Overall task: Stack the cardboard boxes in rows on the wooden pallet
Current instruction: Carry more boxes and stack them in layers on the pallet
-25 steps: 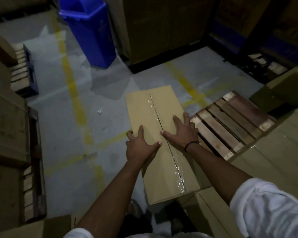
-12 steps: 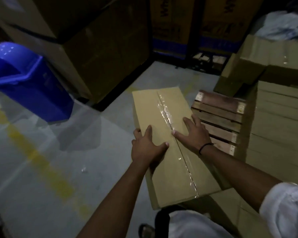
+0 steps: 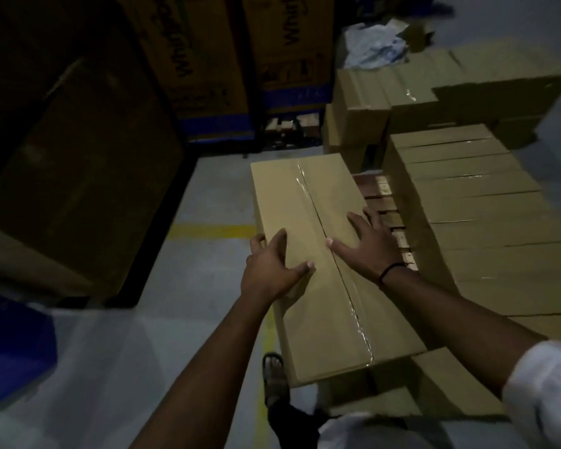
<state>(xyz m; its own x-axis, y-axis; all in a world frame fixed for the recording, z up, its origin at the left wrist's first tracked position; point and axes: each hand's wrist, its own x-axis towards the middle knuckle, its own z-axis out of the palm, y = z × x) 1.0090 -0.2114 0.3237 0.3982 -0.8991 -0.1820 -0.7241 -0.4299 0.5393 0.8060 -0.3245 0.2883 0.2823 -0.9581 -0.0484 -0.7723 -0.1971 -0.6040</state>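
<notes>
Both hands are on the cardboard box (image 3: 305, 205), just beside the wooden pallet (image 3: 382, 202). The left hand (image 3: 272, 267) grips its edge and the right hand (image 3: 370, 251) lies flat on top. Set the box down snug against the stacked boxes (image 3: 483, 222).

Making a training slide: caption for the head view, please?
Left hand and right hand steady a taped cardboard box beside rows of boxes on the wooden pallet.

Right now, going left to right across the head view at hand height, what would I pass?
Large dark carton → left hand, gripping the left edge of the taped box → right hand, flat on top → row of stacked boxes.
</notes>
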